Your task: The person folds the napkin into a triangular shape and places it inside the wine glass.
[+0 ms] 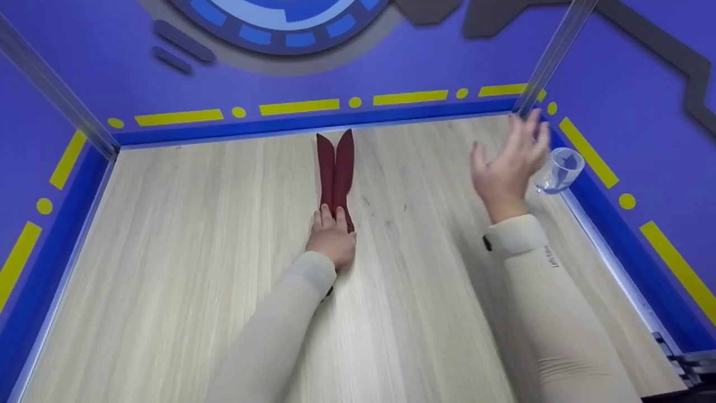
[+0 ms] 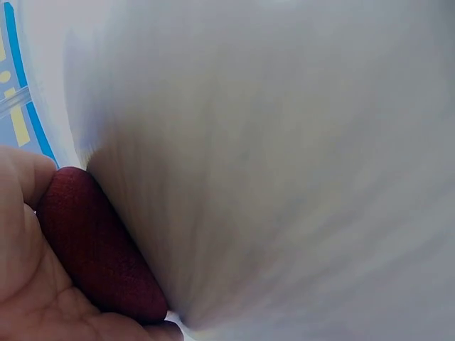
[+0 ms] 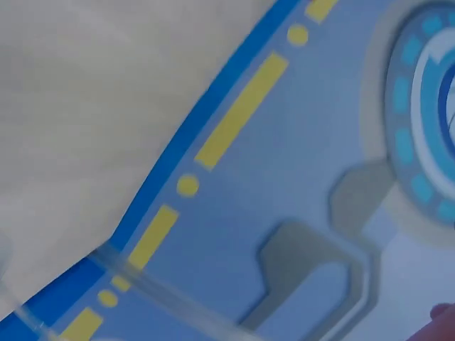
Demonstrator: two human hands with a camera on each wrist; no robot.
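Note:
A dark red folded cloth napkin [image 1: 335, 168] lies on the wood-grain table, its two pointed tips toward the back wall. My left hand [image 1: 331, 240] grips its near end; in the left wrist view the rolled end of the napkin [image 2: 99, 249] sits against the palm, between thumb and fingers. Off to the right, my right hand [image 1: 509, 168] is raised with its fingers spread and nothing in it. Beside that hand stands a clear stemless glass [image 1: 559, 170], partly behind the fingers. Only a bit of the right hand [image 3: 439, 327] shows at the corner of the right wrist view.
Blue panels with yellow dashes, such as the back wall [image 1: 313, 84], enclose the table [image 1: 196, 252] on the left, back and right. The glass stands close to the right wall [image 1: 632, 168]. Metal posts [image 1: 554, 56] mark the corners.

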